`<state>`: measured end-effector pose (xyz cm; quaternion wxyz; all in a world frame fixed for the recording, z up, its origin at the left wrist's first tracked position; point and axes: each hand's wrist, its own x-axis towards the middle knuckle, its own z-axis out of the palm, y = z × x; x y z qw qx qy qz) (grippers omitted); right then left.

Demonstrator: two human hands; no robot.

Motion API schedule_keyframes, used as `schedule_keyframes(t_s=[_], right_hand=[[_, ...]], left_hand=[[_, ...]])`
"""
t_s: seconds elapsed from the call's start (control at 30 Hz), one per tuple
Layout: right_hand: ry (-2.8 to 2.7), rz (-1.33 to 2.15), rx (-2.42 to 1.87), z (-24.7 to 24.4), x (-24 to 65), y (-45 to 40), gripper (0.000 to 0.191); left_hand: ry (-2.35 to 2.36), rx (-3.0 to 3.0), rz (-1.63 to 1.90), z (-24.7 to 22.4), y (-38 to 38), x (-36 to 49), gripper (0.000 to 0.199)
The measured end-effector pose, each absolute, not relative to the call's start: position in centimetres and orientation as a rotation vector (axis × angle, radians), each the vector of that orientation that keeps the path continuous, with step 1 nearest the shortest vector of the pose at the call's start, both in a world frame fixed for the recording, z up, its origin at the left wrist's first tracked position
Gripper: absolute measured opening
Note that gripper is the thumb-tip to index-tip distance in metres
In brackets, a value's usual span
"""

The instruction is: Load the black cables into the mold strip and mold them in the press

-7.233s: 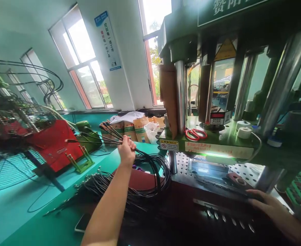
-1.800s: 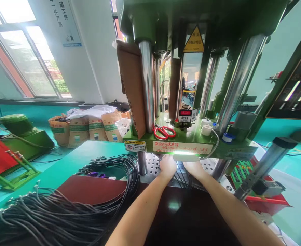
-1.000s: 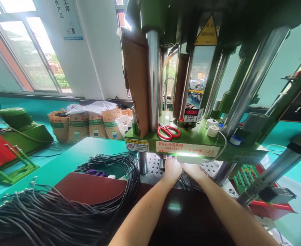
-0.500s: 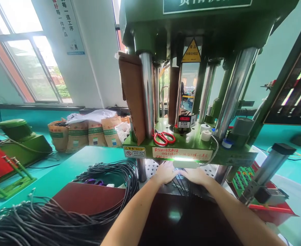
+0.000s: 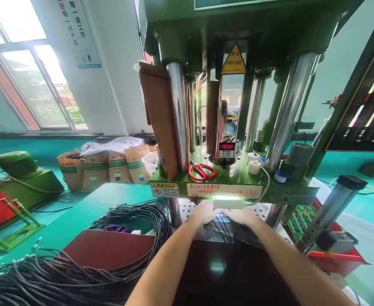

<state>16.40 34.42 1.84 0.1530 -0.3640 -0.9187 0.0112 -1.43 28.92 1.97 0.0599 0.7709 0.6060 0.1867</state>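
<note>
Coil (image 5: 161,225) lies left of the left hand (image 5: 203,212); scissors (image 5: 202,171) rest above it; a lamp (image 5: 229,204) screens its fingers and those of the right hand (image 5: 243,216). Cables (image 5: 224,227), thin and black, trail side by side between and below both hands. How closed either grip is, and on what, I cannot tell.

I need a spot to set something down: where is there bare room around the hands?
The dark tabletop looks bare between the forearms, as does the green table between the looped cables and paper sacks. It is crowded under the lamp, where the left hand and right hand are close together by black cables.
</note>
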Motion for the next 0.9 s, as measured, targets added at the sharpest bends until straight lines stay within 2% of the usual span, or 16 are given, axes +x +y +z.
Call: schedule_keyframes(t_s=[0.37, 0.63, 0.9], right_hand=[[-2.604, 0.116, -1.073, 1.7, 18.1, 34.2, 0.032], [-2.543, 0.191, -1.087, 0.7, 17.7, 35.1, 0.029], [-2.335, 0.232, -1.230, 2.0, 16.1, 34.8, 0.025]], left_hand=[[1.928, 2.181, 0.581, -0.2, 29.5, -2.8, 0.036], [2.053, 2.103, 0.599, 0.4, 29.4, -2.1, 0.033], [2.265, 1.972, 0.823, 1.1, 24.3, -0.7, 0.039]])
